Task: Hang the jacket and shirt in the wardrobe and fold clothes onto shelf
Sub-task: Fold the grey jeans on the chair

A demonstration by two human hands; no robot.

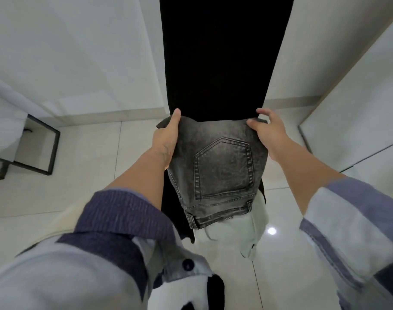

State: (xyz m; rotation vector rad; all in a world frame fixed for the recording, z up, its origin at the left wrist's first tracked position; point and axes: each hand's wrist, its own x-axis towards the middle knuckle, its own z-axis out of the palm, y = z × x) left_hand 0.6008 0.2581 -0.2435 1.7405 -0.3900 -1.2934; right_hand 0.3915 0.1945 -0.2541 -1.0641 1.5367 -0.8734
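**Folded jeans held at the dark opening**

The left hand (166, 139) has its thumb on top and grips the left edge of the grey jeans (222, 166); the right hand (269, 135) pinches the right edge, with the other fingers loosely spread. I think both hands should keep level and slide the jeans in flat, so the fold holds. The jeans are faded grey, back pocket up, in front of the dark wardrobe opening (222, 52), above the tiled floor (83, 175).

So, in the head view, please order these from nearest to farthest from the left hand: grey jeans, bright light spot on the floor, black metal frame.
1. grey jeans: gripped by the left hand.
2. bright light spot: floor, lower right.
3. black metal frame: far left; nearly as far as the spot, hard to rank.
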